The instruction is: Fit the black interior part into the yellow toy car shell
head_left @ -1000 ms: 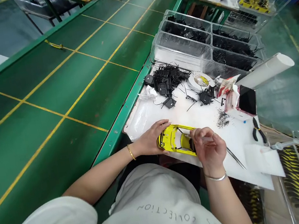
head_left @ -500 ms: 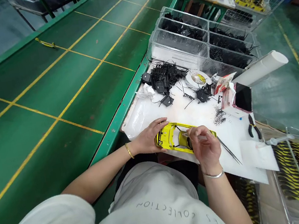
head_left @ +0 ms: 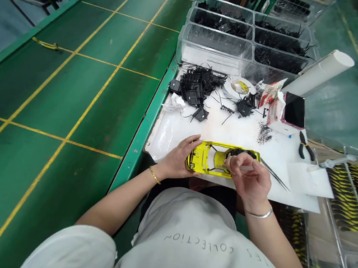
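A yellow toy car body shell (head_left: 200,157) lies on the white table, its inside turned up and black parts within it. My left hand (head_left: 182,158) grips its left end, thumb and fingers on either side. Over the right part of the shell is my right hand (head_left: 250,177), fingertips pinched together. Something small and pale seems to be among those fingers, too unclear to name. Part of the shell is hidden behind this hand. Just right of it, metal tweezers (head_left: 275,175) rest on the table.
Behind the shell are a heap of black parts (head_left: 195,88), a tape roll (head_left: 238,87) and scattered black bits (head_left: 263,132). Pliers (head_left: 305,147) lie to the right by a phone (head_left: 294,110). Clear divided bins (head_left: 218,38) stand at the back; a green conveyor (head_left: 92,107) runs along the left.
My right hand has shifted slightly right and toward me, uncovering more of the black parts in the shell. My left hand keeps its hold. The view has tilted a little.
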Motion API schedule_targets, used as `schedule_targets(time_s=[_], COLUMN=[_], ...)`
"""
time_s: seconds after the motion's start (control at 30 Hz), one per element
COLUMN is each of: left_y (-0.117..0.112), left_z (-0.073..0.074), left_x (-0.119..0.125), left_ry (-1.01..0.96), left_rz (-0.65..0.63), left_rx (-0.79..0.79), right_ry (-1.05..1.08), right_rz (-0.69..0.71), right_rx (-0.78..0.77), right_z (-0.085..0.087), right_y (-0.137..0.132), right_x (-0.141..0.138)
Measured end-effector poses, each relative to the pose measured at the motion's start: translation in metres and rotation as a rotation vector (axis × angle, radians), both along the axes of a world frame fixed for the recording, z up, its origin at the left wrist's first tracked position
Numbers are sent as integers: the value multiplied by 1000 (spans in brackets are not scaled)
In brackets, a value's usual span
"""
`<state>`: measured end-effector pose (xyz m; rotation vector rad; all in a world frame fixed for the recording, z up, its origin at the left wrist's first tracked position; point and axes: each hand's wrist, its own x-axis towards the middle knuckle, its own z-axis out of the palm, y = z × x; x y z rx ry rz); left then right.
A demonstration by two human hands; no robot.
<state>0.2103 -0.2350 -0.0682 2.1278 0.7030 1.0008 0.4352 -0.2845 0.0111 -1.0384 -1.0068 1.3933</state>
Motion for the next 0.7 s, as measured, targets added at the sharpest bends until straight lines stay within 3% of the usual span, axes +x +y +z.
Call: schedule_targets(time_s=[0.23, 0.53, 0.63, 0.7], left_y=[1, 1, 3, 3], left_z=[-1, -3, -3, 0], left_x=[1, 1, 1, -2], left_ry=[-48, -46, -26, 12], left_rz=[4, 2, -3, 1], left_rx=[103, 88, 42, -9], right_ry=[17, -4, 6, -63], right_rz=[6, 10, -35, -116], right_rx=[9, 7, 55, 183], right_z=[-2, -5, 10, 30], right_y=[0, 2, -2, -10], right_x=[0, -5, 6, 39])
